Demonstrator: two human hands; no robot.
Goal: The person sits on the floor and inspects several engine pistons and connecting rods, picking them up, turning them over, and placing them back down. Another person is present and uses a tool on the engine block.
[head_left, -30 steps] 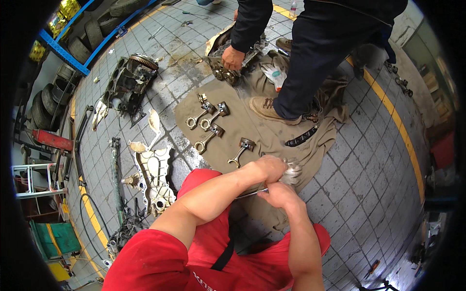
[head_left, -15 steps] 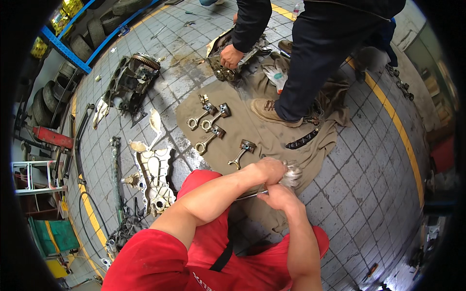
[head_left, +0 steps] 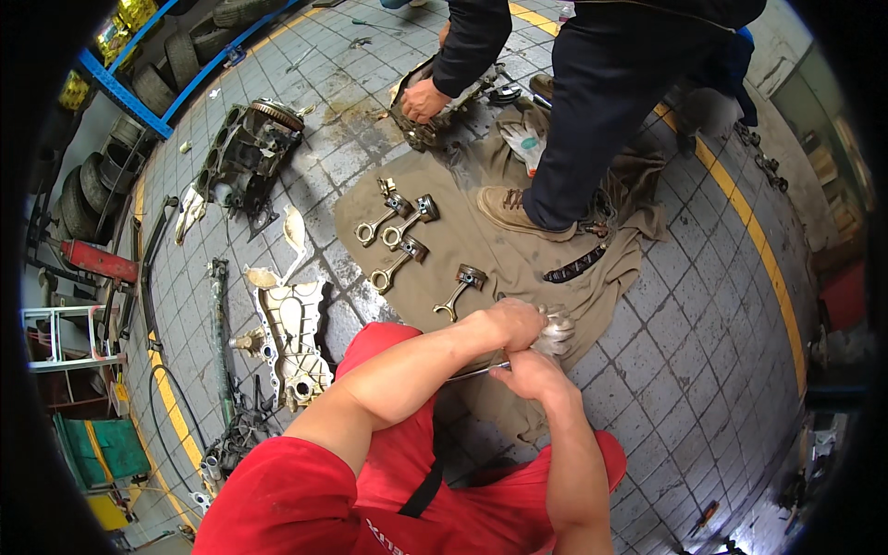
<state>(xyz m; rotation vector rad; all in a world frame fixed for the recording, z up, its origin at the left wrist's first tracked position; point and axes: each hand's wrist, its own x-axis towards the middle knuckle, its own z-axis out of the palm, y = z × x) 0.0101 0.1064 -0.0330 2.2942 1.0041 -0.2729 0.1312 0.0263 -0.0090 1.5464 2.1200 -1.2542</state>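
Note:
My left hand (head_left: 514, 324) is closed, its knuckles up, at the near edge of a brown cloth (head_left: 518, 259). What its fingers grip is hidden. Just below it my right hand (head_left: 535, 375) is closed round the end of a thin metal rod (head_left: 474, 374), which points left; its kind cannot be made out. The two hands are touching or nearly so. A crumpled whitish glove (head_left: 557, 333) lies right beside my fingers. On the cloth, ahead and left, a piston with its connecting rod (head_left: 460, 291) lies apart from several others (head_left: 400, 264).
Across the cloth a co-worker's shoe (head_left: 518, 213) stands, and their hand (head_left: 425, 100) rests on an engine part (head_left: 416, 129). An engine block (head_left: 250, 157) and a pale metal cover (head_left: 294, 338) lie on the tiled floor at left. A black strip (head_left: 575, 265) lies on the cloth.
The co-worker's hand has shifted a little left, and the engine part under it has tilted or turned. My own hands stay almost where they were.

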